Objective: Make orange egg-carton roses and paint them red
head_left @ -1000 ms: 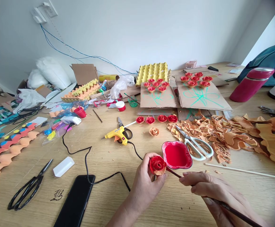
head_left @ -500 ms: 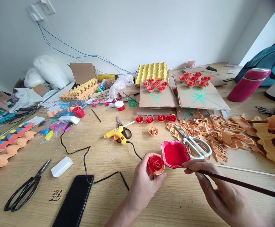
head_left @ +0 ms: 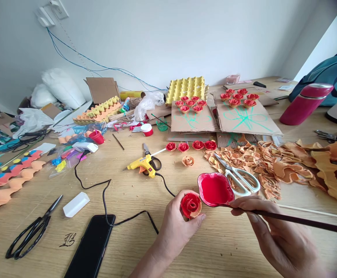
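Observation:
My left hand is closed around a paper rose, mostly red with a bare orange patch on its lower right petals. Between the fingers of my right hand is a dark paintbrush, its tip at the lower rim of a wavy-edged bowl of red paint. The bowl stands just right of the rose. Behind it lie an unpainted orange rose and a row of several red roses.
White-handled scissors and orange scraps lie right of the bowl. A yellow glue gun, its cord, a phone and black scissors are to the left. Cardboard with roses and a pink bottle stand behind.
My right hand has moved slightly to the right with the paintbrush, whose tip is now lower at the bowl's rim. My left hand and the rose have shifted slightly down.

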